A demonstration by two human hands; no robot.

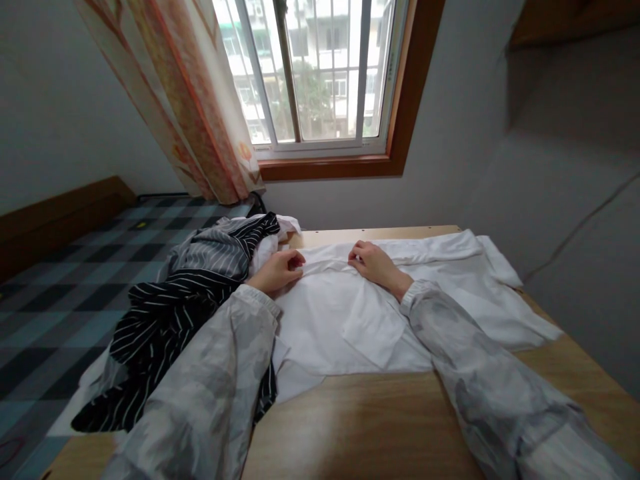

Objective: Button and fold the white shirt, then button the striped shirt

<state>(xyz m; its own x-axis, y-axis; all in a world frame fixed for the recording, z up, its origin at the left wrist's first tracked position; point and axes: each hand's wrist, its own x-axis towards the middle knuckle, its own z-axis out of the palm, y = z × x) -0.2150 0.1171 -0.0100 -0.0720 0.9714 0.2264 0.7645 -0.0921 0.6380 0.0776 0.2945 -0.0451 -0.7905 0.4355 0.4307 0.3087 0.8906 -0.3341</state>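
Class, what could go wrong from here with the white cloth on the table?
The white cloth is rumpled between the left hand and right hand, so creases might stay. The left sleeve crosses the striped clothing and might drag it. The cloth's right end lies near the table's edge and could slip over.

The white garment (323,327) is thin, matt cloth, softly creased; the striped clothing (173,303) is limp, matt fabric. The sleeves (210,373) look like thin, crinkled cloth with a faint sheen. The table (370,423) is smooth, lightly glossy wood, the window surround (330,168) glossy wood, the curtain (185,87) soft cloth.
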